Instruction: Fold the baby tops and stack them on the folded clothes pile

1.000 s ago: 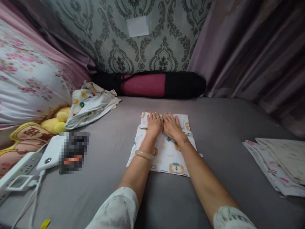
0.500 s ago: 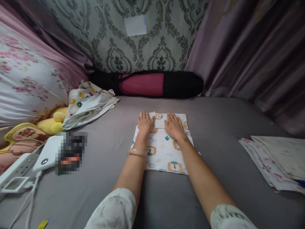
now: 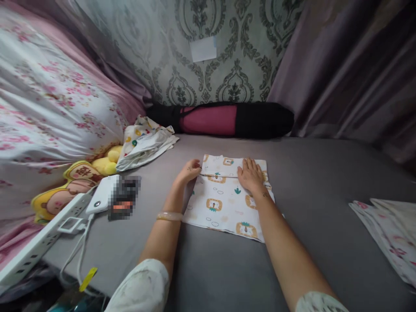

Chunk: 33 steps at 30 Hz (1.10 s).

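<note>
A white cloth (image 3: 227, 203) printed with lion faces and green leaves lies on the grey sheet, its far end folded over into a flat band (image 3: 216, 167). My right hand (image 3: 251, 177) rests palm down on the right part of that band, fingers stretched out. At the band's left edge is my left hand (image 3: 191, 170), turned on its side with fingers slightly curled and a gap toward the thumb; no fabric shows in its grasp. A pale bangle (image 3: 169, 216) circles my left wrist.
Folded cloths (image 3: 390, 234) lie at right. A black and red long bag (image 3: 208, 120) runs along the wall. On the left are a crumpled cloth (image 3: 147, 149), a yellow plush toy (image 3: 105, 166), a power strip (image 3: 48, 236), a white device (image 3: 103, 193) and cables.
My left hand has slid off the top of the folded band to its left edge and turned sideways. The right hand stays flat on the cloth. The view has shifted left.
</note>
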{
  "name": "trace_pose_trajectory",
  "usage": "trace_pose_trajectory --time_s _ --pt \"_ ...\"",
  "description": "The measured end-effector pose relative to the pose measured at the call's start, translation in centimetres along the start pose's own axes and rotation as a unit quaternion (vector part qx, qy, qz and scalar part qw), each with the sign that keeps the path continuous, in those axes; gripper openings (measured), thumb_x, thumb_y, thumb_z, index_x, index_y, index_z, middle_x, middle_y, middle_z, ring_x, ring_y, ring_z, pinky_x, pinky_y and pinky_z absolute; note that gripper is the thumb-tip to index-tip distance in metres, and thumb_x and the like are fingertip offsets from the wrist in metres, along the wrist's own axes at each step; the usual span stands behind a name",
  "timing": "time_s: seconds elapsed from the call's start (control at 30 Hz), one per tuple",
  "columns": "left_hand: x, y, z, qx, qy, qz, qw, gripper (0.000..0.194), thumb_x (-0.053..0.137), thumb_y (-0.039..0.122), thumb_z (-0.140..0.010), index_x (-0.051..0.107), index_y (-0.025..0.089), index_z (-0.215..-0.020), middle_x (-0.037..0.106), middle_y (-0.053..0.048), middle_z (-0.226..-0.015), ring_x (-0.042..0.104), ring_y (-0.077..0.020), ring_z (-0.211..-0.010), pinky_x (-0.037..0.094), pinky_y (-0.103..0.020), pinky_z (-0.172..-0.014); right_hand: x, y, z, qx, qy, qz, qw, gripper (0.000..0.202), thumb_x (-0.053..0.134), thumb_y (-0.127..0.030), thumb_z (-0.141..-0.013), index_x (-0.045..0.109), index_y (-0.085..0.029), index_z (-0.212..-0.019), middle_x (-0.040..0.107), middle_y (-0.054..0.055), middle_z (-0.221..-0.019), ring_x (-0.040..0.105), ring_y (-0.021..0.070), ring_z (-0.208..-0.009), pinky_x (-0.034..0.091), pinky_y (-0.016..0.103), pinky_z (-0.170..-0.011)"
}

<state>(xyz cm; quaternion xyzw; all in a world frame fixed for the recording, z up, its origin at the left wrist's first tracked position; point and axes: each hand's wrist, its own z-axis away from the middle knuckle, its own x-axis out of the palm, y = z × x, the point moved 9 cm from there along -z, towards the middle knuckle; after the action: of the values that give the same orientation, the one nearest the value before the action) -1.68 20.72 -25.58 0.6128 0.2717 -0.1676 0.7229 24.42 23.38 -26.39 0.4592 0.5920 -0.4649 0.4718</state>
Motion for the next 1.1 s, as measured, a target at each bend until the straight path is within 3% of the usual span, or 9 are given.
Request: trace_pose_trajectory --time_s 0.13,0.33,0.47,0.6,0.7,0.9,1.1 --pt "0.9 -0.1 1.4 0.031 -0.020 -0.067 0.997 0.057 0.059 0.010 -0.067 0.052 0.014 -0.124 0.066 -0.007 -0.099 0.062 -0.0174 -0.089 0.049 -0.026 -0.077 0.2 0.1 -0.2 0.002 -0.012 -0.001 1.000 0.058 0.023 -0.035 -0.098 0.032 -0.006 -0.148 0.029 0.014 -0.155 0.023 0.0266 -0.143 0.017 0.041 -0.115" --pt "1.4 0.3 1.9 0.062 0.107 -0.159 0.980 0.040 0.054 0.013 -0.077 0.053 0.014 -0.117 0.065 -0.010 -0.098 0.058 -0.0225 -0.098 0.044 -0.034 -0.086 0.1 0.1 -0.2 0.002 -0.016 -0.010 1.000 0.059 0.023 -0.035 -0.097 0.032 -0.006 -0.148 0.027 0.014 -0.156 0.022 0.0264 -0.143 0.017 0.041 -0.115" --pt "1.7 0.8 2.6 0.081 0.146 -0.186 0.968 0.033 0.052 0.020 -0.083 0.053 0.015 -0.115 0.064 -0.012 -0.102 0.057 -0.0236 -0.100 0.043 -0.035 -0.086 0.1 0.0 -0.2 0.003 -0.013 -0.019 1.000 0.059 0.023 -0.034 -0.097 0.033 -0.005 -0.147 0.028 0.014 -0.155 0.023 0.0271 -0.142 0.017 0.042 -0.115" --pt "1.7 1.0 3.2 0.030 0.151 -0.225 0.962 0.021 0.046 0.025 -0.089 0.060 0.020 -0.103 0.065 -0.010 -0.103 0.058 -0.0224 -0.099 0.043 -0.031 -0.081 0.0 0.0 -0.1 0.000 -0.003 -0.026 1.000 0.058 0.024 -0.034 -0.097 0.034 -0.005 -0.146 0.029 0.015 -0.155 0.025 0.0276 -0.142 0.017 0.042 -0.114" --pt "1.5 0.8 3.5 -0.023 0.167 -0.241 0.956 0.023 0.041 0.025 -0.090 0.062 0.020 -0.098 0.065 -0.011 -0.103 0.058 -0.0236 -0.099 0.043 -0.032 -0.079 0.1 0.1 -0.2 -0.002 -0.002 -0.028 1.000 0.058 0.025 -0.035 -0.097 0.035 -0.005 -0.146 0.030 0.015 -0.155 0.024 0.0278 -0.142 0.017 0.042 -0.114" --pt "0.7 0.1 4.0 -0.102 0.225 -0.241 0.939 0.024 0.049 0.028 -0.085 0.063 0.020 -0.103 0.058 -0.015 -0.114 0.050 -0.0311 -0.113 0.039 -0.042 -0.092 0.1 0.1 -0.2 -0.006 -0.001 -0.026 1.000 0.058 0.025 -0.035 -0.098 0.034 -0.005 -0.146 0.030 0.015 -0.154 0.025 0.0280 -0.141 0.017 0.042 -0.114" --pt "0.0 -0.9 3.8 -0.127 0.171 -0.177 0.961 0.027 0.056 0.032 -0.078 0.066 0.023 -0.102 0.059 -0.014 -0.117 0.050 -0.0329 -0.115 0.038 -0.044 -0.095 -0.4 0.0 0.0 -0.008 0.006 -0.025 1.000 0.057 0.027 -0.034 -0.097 0.037 -0.005 -0.145 0.032 0.016 -0.153 0.027 0.0289 -0.140 0.019 0.042 -0.113"
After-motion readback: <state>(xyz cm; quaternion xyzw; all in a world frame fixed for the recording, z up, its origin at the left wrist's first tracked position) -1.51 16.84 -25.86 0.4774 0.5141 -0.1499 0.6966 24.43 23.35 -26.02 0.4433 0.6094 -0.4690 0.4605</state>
